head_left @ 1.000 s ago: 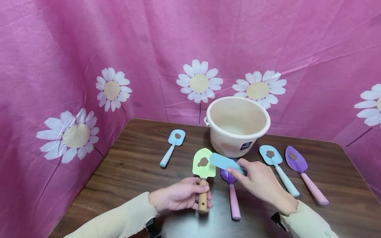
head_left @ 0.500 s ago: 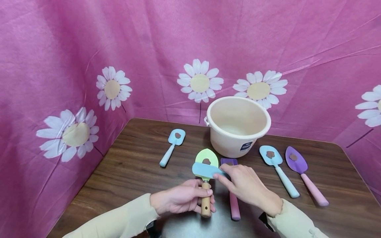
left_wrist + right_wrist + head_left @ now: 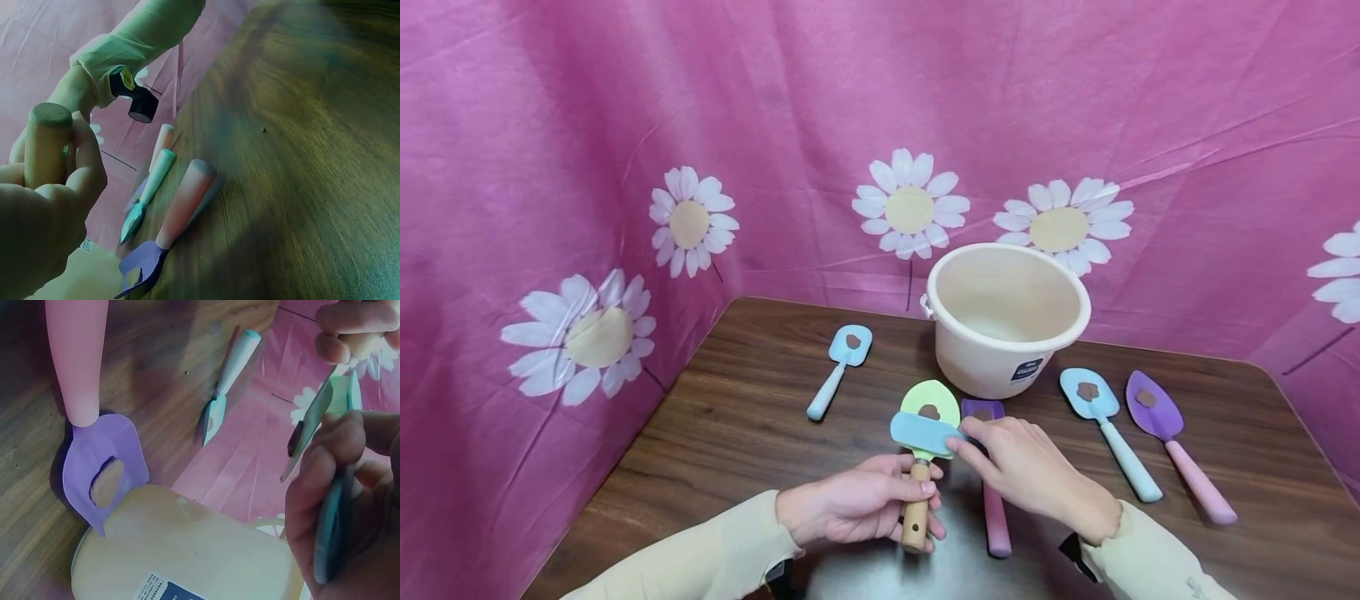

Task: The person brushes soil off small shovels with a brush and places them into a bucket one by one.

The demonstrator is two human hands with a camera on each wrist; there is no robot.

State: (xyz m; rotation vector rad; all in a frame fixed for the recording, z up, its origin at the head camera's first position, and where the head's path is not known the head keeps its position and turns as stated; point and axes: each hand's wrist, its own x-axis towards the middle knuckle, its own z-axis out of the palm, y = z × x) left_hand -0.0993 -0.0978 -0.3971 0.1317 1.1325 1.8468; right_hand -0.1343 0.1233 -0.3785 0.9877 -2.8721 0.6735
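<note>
My left hand grips the wooden handle of a lime-green garden trowel, its blade pointing away and marked with a brown patch. In my right hand I pinch a flat light-blue tool with a rounded end and a darker grip; its exact kind is unclear. From the head view it lies across the lower blade, covering part of the brown patch. Whether it touches the blade I cannot tell. Under my right hand, a purple trowel with a pink handle lies on the table, partly hidden.
A cream bucket stands at the back of the wooden table. One light-blue trowel lies left of it. Another light-blue trowel and a purple trowel lie to the right; all three bear brown patches. Pink flowered cloth hangs behind.
My right hand has moved left, bringing the light-blue tool from the green trowel's right edge to across its lower blade. The left hand still grips the handle, having shifted only slightly.
</note>
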